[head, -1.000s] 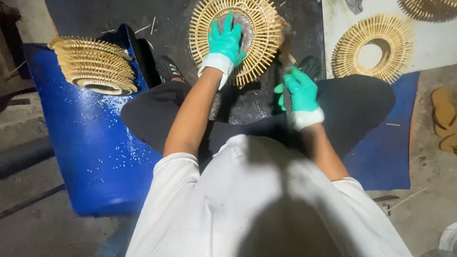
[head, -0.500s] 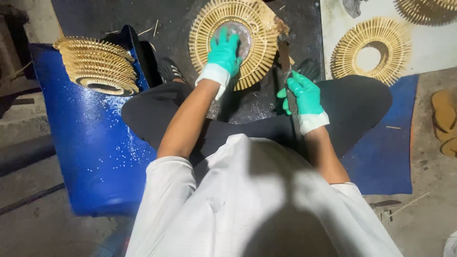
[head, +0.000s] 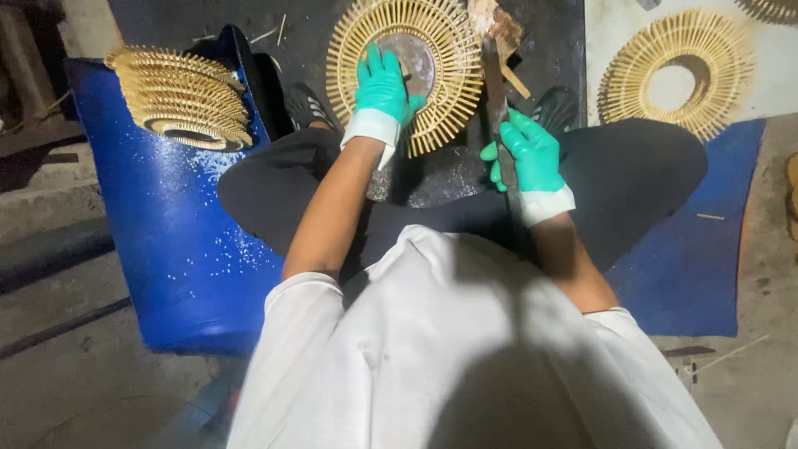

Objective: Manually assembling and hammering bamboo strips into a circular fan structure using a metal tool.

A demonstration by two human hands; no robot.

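I sit cross-legged on the floor, both hands in green gloves. My left hand (head: 382, 87) lies flat, fingers spread, on a round sunburst ring of pale sticks (head: 449, 83) with a dark disc at its middle. My right hand (head: 532, 154) grips the handle of a long flat tool (head: 496, 79) whose worn, rusty head reaches up beside the ring's right edge.
A stack of finished stick rings (head: 179, 96) rests on a blue drum lying on its side (head: 183, 241) at left. Another single ring (head: 673, 71) lies on a white sheet at upper right. A blue mat (head: 690, 258) lies under my right knee.
My right hand has lifted the tool so its head now stands higher beside the ring. My left hand stays pressed on the ring.
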